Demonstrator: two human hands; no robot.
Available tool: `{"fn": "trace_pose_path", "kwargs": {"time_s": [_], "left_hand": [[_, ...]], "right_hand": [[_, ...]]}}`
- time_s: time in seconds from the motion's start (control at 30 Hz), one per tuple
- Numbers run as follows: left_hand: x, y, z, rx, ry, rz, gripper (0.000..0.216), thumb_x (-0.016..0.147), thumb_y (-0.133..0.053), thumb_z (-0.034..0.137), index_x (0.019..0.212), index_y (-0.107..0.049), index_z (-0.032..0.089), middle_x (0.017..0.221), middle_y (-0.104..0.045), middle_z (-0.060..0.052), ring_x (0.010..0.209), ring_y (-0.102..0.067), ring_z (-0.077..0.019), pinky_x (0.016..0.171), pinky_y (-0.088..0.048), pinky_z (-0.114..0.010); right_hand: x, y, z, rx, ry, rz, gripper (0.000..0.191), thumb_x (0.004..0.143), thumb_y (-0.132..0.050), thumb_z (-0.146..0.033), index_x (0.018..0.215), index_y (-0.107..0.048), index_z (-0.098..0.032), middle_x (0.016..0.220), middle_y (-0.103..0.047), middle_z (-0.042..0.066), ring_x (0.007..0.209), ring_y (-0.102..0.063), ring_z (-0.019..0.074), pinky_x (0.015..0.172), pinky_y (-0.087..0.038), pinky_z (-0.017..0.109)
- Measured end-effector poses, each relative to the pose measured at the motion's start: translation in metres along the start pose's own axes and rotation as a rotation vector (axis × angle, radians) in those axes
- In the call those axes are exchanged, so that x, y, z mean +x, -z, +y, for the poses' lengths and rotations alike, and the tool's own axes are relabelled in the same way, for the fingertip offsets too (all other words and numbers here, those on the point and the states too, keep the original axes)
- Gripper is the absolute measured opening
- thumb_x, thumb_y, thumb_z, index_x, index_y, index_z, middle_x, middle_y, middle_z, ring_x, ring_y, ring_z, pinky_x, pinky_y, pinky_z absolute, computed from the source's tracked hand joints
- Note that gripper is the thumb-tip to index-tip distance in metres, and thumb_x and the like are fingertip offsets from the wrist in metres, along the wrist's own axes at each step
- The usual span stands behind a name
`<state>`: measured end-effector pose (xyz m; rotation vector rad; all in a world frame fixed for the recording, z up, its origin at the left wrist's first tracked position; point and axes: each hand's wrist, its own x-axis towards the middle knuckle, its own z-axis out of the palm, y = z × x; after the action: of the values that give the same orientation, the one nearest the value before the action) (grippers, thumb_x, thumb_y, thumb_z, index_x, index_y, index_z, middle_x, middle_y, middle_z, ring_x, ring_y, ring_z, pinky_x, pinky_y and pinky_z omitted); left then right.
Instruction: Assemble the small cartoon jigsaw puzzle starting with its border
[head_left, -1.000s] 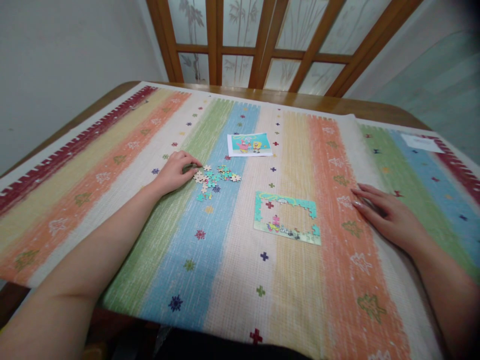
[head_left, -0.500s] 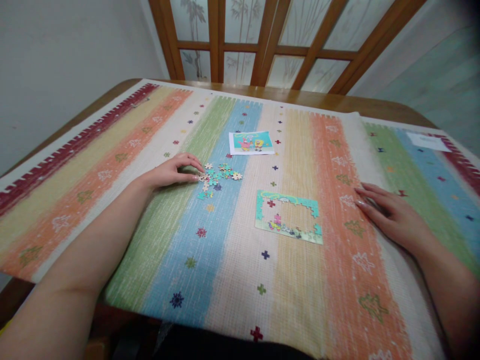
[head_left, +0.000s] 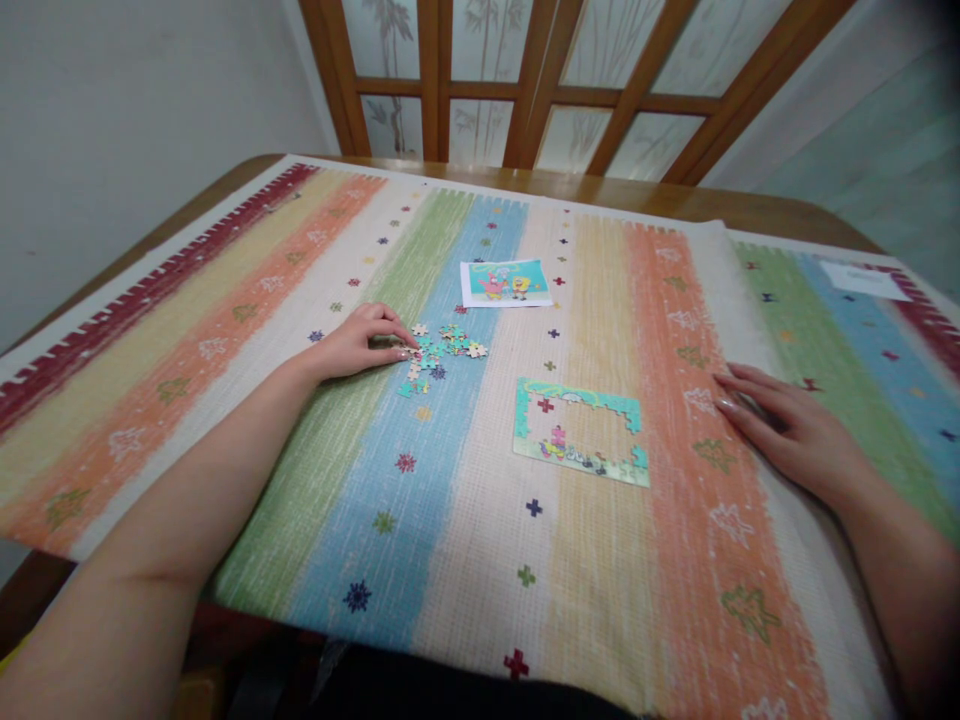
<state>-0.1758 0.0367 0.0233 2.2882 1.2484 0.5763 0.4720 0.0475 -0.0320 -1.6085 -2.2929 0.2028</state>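
My left hand (head_left: 361,340) is at the left edge of a small pile of loose jigsaw pieces (head_left: 450,340). Its thumb and fingertips are closed on a puzzle piece there, mostly hidden by the fingers. Right of the pile lies a partly assembled jigsaw puzzle (head_left: 581,470), a teal and green border around an open middle, with pink and yellow pieces inside at the lower left. Behind them rests a small printed picture card (head_left: 508,284) with cartoon figures. My right hand (head_left: 787,425) lies on the cloth to the right of the puzzle, fingers stretched out, holding nothing.
A striped, patterned tablecloth (head_left: 480,500) covers the wooden table (head_left: 600,190). At the far right lies a white slip of paper (head_left: 866,280). Beyond the back edge stand wooden-framed glass panels (head_left: 517,90), with a pale wall (head_left: 150,100) at left.
My left fingers and thumb have drawn together at the edge of the pile. My right hand stays in place, and the view has shifted slightly.
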Motion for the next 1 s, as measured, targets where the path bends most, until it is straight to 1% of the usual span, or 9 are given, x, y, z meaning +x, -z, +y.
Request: {"fn": "trace_pose_path", "kwargs": {"time_s": [0.1, 0.2, 0.27, 0.37, 0.53, 0.7, 0.83, 0.9, 1.0], "left_hand": [[-0.002, 0.012, 0.009, -0.029, 0.006, -0.037, 0.043, 0.090, -0.067, 0.063, 0.109, -0.077, 0.026, 0.111, -0.062, -0.008, 0.111, -0.058, -0.0238, 0.108, -0.043, -0.043], [-0.013, 0.020, 0.026, 0.050, -0.024, -0.162, 0.038, 0.091, -0.066, 0.061, 0.096, -0.076, 0.025, 0.103, -0.064, -0.006, 0.106, -0.059, -0.0238, 0.105, -0.043, -0.042], [-0.024, 0.017, 0.037, 0.107, -0.034, -0.203, 0.037, 0.091, -0.069, 0.059, 0.103, -0.074, 0.025, 0.105, -0.065, -0.007, 0.106, -0.059, -0.0244, 0.102, -0.043, -0.041], [-0.040, 0.000, 0.048, 0.171, -0.026, -0.107, 0.044, 0.092, -0.068, 0.061, 0.116, -0.069, 0.024, 0.115, -0.063, -0.009, 0.111, -0.057, -0.0262, 0.101, -0.043, -0.041], [-0.045, -0.020, 0.044, 0.211, -0.064, 0.004, 0.040, 0.096, -0.062, 0.061, 0.109, -0.070, 0.024, 0.108, -0.062, -0.007, 0.104, -0.057, -0.0243, 0.097, -0.044, -0.039], [-0.039, -0.019, 0.034, 0.275, -0.195, 0.032, 0.034, 0.100, -0.059, 0.055, 0.101, -0.072, 0.023, 0.100, -0.066, -0.007, 0.096, -0.061, -0.0222, 0.088, -0.049, -0.036], [-0.041, -0.019, 0.035, 0.490, -0.364, 0.052, 0.026, 0.104, -0.057, 0.043, 0.100, -0.073, 0.024, 0.092, -0.073, -0.006, 0.085, -0.064, -0.0206, 0.079, -0.051, -0.034], [-0.043, -0.016, 0.037, 0.565, -0.415, 0.021, 0.023, 0.105, -0.054, 0.039, 0.105, -0.073, 0.026, 0.092, -0.074, -0.005, 0.083, -0.066, -0.0202, 0.075, -0.052, -0.034], [-0.045, -0.008, 0.039, 0.580, -0.414, -0.038, 0.027, 0.107, -0.049, 0.036, 0.108, -0.074, 0.028, 0.096, -0.076, -0.006, 0.084, -0.069, -0.0206, 0.073, -0.055, -0.034]], "right_hand": [[0.000, 0.001, -0.003, 0.003, -0.019, -0.006, 0.053, 0.095, -0.048, -0.059, 0.135, -0.065, -0.028, 0.153, -0.056, 0.010, 0.140, -0.053, 0.0292, 0.121, -0.038, 0.047], [0.000, 0.002, -0.006, 0.003, -0.027, -0.006, 0.053, 0.096, -0.048, -0.058, 0.135, -0.065, -0.028, 0.153, -0.056, 0.011, 0.139, -0.054, 0.0291, 0.121, -0.038, 0.046], [0.000, 0.002, -0.006, 0.006, -0.026, -0.010, 0.053, 0.096, -0.048, -0.058, 0.135, -0.065, -0.027, 0.152, -0.056, 0.011, 0.139, -0.054, 0.0291, 0.121, -0.038, 0.046], [0.001, 0.002, -0.007, 0.005, -0.010, -0.008, 0.053, 0.096, -0.048, -0.058, 0.135, -0.065, -0.025, 0.152, -0.057, 0.012, 0.139, -0.054, 0.0292, 0.120, -0.039, 0.047], [0.001, 0.002, -0.009, -0.007, 0.013, 0.013, 0.054, 0.098, -0.047, -0.057, 0.134, -0.066, -0.022, 0.150, -0.058, 0.015, 0.136, -0.057, 0.0301, 0.118, -0.040, 0.046], [0.002, 0.001, -0.009, -0.010, 0.031, 0.022, 0.054, 0.099, -0.047, -0.057, 0.135, -0.066, -0.022, 0.150, -0.058, 0.014, 0.135, -0.057, 0.0290, 0.118, -0.041, 0.046], [0.003, 0.001, -0.010, -0.010, 0.030, 0.022, 0.054, 0.099, -0.047, -0.058, 0.133, -0.067, -0.021, 0.149, -0.059, 0.015, 0.136, -0.057, 0.0281, 0.118, -0.041, 0.045], [0.003, 0.001, -0.012, -0.003, 0.027, 0.025, 0.054, 0.099, -0.048, -0.058, 0.133, -0.068, -0.020, 0.148, -0.059, 0.015, 0.136, -0.057, 0.0278, 0.118, -0.041, 0.044], [0.002, 0.002, -0.015, 0.002, 0.013, 0.022, 0.052, 0.100, -0.049, -0.056, 0.134, -0.066, -0.022, 0.151, -0.057, 0.014, 0.137, -0.056, 0.0271, 0.119, -0.039, 0.044]]}}
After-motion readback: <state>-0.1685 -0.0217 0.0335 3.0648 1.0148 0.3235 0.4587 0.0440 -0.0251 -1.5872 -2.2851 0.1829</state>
